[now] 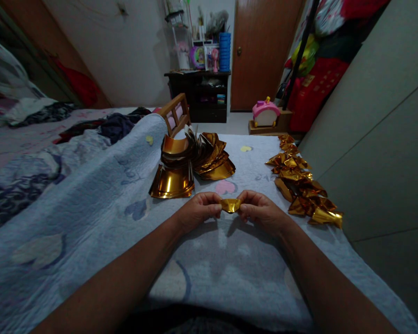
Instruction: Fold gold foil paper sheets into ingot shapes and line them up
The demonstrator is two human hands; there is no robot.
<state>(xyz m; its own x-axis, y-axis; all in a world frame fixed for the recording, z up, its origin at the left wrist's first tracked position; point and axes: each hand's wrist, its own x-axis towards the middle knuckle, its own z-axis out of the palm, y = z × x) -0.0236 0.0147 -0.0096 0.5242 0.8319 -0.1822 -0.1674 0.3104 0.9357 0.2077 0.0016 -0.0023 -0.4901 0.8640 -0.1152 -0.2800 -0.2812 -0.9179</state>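
A small folded piece of gold foil paper [230, 204] is held between both hands just above the pale blue blanket [90, 199]. My left hand [198, 211] pinches its left end with curled fingers. My right hand [261, 212] pinches its right end the same way. Beyond the hands lies a stack of unfolded gold foil sheets [190, 164], curled and fanned out. To the right, a row of folded gold foil pieces [301, 183] runs along the blanket's edge.
A grey cabinet wall [376, 139] stands close on the right. Dark clothes [118, 124] lie on the bed at the left. A wooden chair back [174, 113], a dark shelf unit [198, 95], a brown door [261, 51] and a pink toy [265, 111] stand beyond.
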